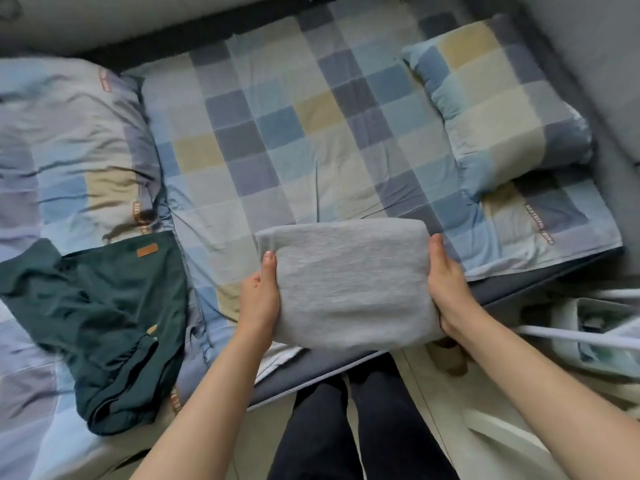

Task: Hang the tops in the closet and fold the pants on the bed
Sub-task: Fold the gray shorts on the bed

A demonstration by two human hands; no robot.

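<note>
A person's left hand [259,299] and right hand [450,289] grasp a folded grey garment [349,285], apparently pants, by its two short sides, thumbs on top and the remaining fingers tucked out of sight beneath. The bundle sits at the near edge of the bed [540,289], over its checked sheet [277,133]. Soft, light knit, it looks likely to sag or unfold if lifted by one corner; holding both sides, as here, should keep the layers together. It is a neat heather-grey rectangle with rounded folds. A dark green garment [104,323] lies crumpled, unfolded, to the left.
</note>
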